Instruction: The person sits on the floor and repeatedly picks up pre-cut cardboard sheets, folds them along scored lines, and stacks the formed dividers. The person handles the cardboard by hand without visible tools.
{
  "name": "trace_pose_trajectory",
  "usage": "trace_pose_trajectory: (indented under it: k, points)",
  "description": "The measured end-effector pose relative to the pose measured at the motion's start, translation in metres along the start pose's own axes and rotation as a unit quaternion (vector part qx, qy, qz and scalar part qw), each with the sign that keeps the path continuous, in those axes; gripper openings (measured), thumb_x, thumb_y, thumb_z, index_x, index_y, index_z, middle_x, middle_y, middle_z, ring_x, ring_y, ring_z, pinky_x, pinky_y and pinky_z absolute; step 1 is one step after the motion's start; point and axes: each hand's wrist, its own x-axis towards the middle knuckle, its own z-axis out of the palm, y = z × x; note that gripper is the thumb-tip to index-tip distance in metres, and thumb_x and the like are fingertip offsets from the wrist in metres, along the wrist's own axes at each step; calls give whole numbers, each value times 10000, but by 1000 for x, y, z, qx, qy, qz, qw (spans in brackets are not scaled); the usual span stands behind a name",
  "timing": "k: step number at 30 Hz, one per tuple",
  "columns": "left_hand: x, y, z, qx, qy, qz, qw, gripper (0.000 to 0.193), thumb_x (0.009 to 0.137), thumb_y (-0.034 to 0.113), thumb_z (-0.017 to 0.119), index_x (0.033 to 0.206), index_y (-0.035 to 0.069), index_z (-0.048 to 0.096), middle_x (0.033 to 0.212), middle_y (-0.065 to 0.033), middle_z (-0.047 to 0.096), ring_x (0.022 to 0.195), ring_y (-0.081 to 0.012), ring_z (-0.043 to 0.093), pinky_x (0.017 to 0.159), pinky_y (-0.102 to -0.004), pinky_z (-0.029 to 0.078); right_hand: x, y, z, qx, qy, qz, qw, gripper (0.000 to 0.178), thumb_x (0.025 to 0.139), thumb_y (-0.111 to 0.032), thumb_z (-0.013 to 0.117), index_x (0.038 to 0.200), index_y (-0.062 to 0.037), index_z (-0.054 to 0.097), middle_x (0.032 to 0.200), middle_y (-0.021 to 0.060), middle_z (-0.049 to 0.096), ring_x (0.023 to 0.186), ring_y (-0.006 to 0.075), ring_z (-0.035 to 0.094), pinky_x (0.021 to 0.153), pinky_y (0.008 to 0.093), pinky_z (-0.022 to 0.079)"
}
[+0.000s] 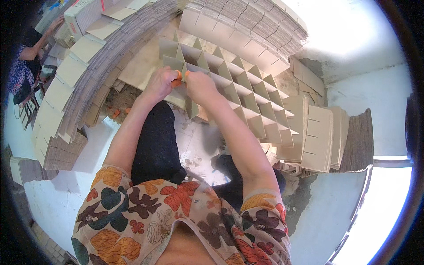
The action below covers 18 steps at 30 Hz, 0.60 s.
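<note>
A cardboard divider grid (240,84) of slotted strips forming several cells lies in front of my knees. My left hand (162,83) and my right hand (199,86) both pinch the near-left edge of the grid, close together, with orange finger covers on the fingertips. The strip they grip stands upright at the grid's near corner. My forearms reach forward from the lower edge over my dark trousers.
Long curved stacks of flat cardboard strips (88,66) run along the left. More stacks (251,22) lie behind the grid, and slotted strips (318,132) are piled at the right. Another person (26,57) sits at the far upper left. White floor (66,194) lies around me.
</note>
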Motion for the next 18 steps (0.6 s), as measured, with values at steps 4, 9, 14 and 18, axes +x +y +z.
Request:
trace_pose_trajectory:
  k: [4, 9, 14, 18]
  points:
    - [0, 11, -9, -7, -22, 24, 999, 340, 670, 84, 728, 988, 47, 613, 938, -145, 604, 963, -330, 547, 785, -408, 459, -16, 32, -23, 8, 164, 19, 986, 373, 839, -341, 622, 1006, -9, 591, 892, 212, 637, 841, 383, 618, 709, 450, 503]
    - [23, 25, 0, 131, -128, 94, 979, 909, 592, 114, 788, 1377, 39, 337, 1418, -124, 356, 1363, -330, 237, 1076, -447, 269, -49, 178, -33, -207, 271, 204, 917, 777, 815, -576, 566, 1287, 24, 423, 1034, 253, 607, 981, 389, 590, 818, 475, 468]
    - [76, 11, 23, 137, -135, 120, 974, 882, 603, 67, 763, 1377, 63, 339, 1422, -141, 360, 1360, -310, 255, 1072, -412, 289, -98, 163, -41, 45, 72, 165, 983, 888, 777, -607, 610, 1324, 56, 389, 1096, 295, 575, 1042, 401, 557, 889, 408, 444]
    - [107, -1, 40, 113, -198, 168, 959, 561, 645, 41, 709, 1174, 76, 525, 1200, -124, 543, 1137, -288, 484, 933, -385, 404, -118, 121, -21, -52, 57, 64, 995, 538, 770, -188, 663, 1246, 0, 498, 955, 209, 619, 891, 332, 610, 747, 381, 500]
